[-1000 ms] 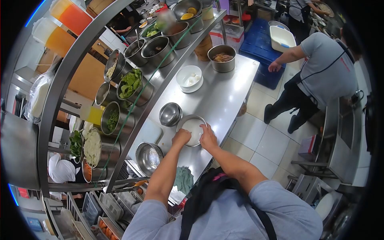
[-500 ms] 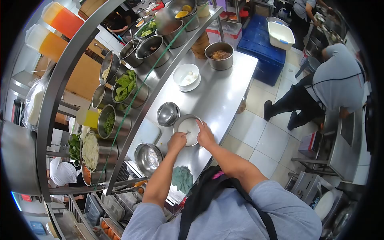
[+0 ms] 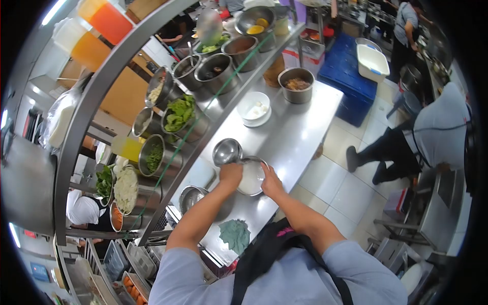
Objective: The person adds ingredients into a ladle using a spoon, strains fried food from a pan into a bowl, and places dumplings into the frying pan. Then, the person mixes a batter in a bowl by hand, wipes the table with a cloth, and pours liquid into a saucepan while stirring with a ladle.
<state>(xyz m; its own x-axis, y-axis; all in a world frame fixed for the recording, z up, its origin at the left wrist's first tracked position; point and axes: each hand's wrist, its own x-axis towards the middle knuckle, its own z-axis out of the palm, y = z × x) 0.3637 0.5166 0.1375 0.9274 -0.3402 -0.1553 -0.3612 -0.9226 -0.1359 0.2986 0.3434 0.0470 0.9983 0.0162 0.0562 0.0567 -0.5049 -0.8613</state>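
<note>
A round metal bowl [image 3: 251,179] with a white content stands on the steel table in front of me. My right hand [image 3: 272,182] is closed on its right rim, thumb at the edge. At its left rim, my left hand [image 3: 231,176] is closed, the fingers mostly turned away; what they hold, if anything, is hidden. This hand is right beside the lower edge of a smaller metal bowl [image 3: 226,151]. Another metal bowl [image 3: 191,199] stands to the left, partly behind my left forearm. A green cloth [image 3: 235,236] lies crumpled near the table's front edge.
Farther along the steel table [image 3: 295,127] are a white bowl [image 3: 253,108] with white pieces and a metal pot [image 3: 296,85] of brown food. A shelf [image 3: 223,101] with several food containers runs along the left. A co-worker [image 3: 437,129] stands at right, beyond the tiled aisle.
My left hand has shifted from over the bowl of white content to its left rim, next to the smaller bowl. My right hand stays at the right rim. The camera view has shifted.
</note>
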